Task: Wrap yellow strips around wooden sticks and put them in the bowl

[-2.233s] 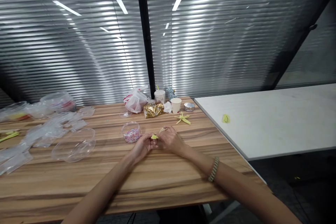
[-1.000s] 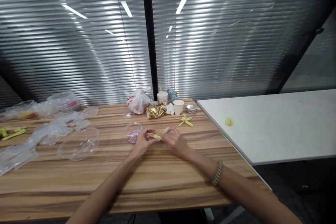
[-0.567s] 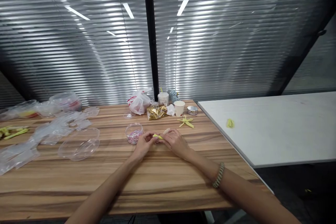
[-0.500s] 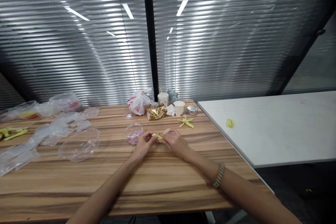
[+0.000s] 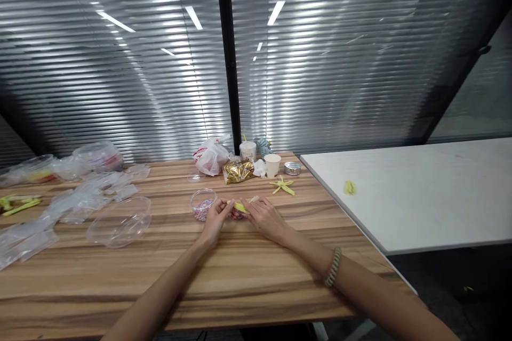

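Slatted blinds (image 5: pixel 132 80) back the wood-grained desk (image 5: pixel 240 277), where, near a clear tub (image 5: pixel 193 205), my left grip (image 5: pixel 215 219) and right grip (image 5: pixel 269 218) pinch the yellow strip (image 5: pixel 240 207) between them, and uneven pulling might tear it.

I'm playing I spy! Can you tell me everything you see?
Blinds: several, grey, back
Posts: several, black, back
Wood table: one, brown, middle
White table: one, white, right
Wraps: several, clear, left
Dish: one, clear, left
Small lid: one, clear, middle
Tub: one, clear, middle
Bits: many, pinkish, in tub
Bag: one, white and red, back
Cups: two, white, back
Pack: one, gold, back
Tissue: one, white, by cups
Blue thing: one, blue, back
Tin: one, silver, by cups
Strips: several, yellow, wood table
Clump: one, yellow, white table
Scrap: one, yellow, floor
Piece: perhaps two, yellowish, middle
Band: one, green, right arm
Left hand: one, bare, on piece
Right hand: one, bare, on piece
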The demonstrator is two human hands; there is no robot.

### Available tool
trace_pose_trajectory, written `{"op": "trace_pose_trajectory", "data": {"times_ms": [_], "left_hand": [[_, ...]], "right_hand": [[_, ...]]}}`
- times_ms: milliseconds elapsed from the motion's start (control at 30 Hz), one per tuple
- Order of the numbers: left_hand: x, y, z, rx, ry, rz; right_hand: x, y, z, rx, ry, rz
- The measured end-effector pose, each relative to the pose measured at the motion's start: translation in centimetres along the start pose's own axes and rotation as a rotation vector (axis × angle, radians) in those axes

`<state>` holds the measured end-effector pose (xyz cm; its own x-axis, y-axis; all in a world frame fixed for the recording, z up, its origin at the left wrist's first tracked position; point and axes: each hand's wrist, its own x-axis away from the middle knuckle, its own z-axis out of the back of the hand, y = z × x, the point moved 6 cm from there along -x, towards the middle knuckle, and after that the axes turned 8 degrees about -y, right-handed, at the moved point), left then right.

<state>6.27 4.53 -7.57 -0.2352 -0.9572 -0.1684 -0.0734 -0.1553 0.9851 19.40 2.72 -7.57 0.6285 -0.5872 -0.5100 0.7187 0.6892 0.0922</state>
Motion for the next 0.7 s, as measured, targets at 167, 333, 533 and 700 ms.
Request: {"op": "trace_pose_trajectory", "data": {"times_ms": [167, 333, 533, 700], "left_hand": [[0.0, -0.4, -0.2, 0.082, -0.020, 0.036], [-0.1, -0.5, 0.1, 0.098, -0.009, 0.022], [0.0, 0.4, -0.1, -0.032, -0.020, -0.020], [-0.1, 0.6, 0.2, -0.108, 0.010, -0.044]], "right_hand": [[0.1, 0.2, -0.4, -0.047, -0.010, 0.007], [0.3, 0.8, -0.6, -0.139, -0.009, -0.045], [0.3, 1.1, -0.9, -0.247, -0.015, -0.063], [0.1, 0.6, -0.1, -0.282, -0.032, -0.046]]}}
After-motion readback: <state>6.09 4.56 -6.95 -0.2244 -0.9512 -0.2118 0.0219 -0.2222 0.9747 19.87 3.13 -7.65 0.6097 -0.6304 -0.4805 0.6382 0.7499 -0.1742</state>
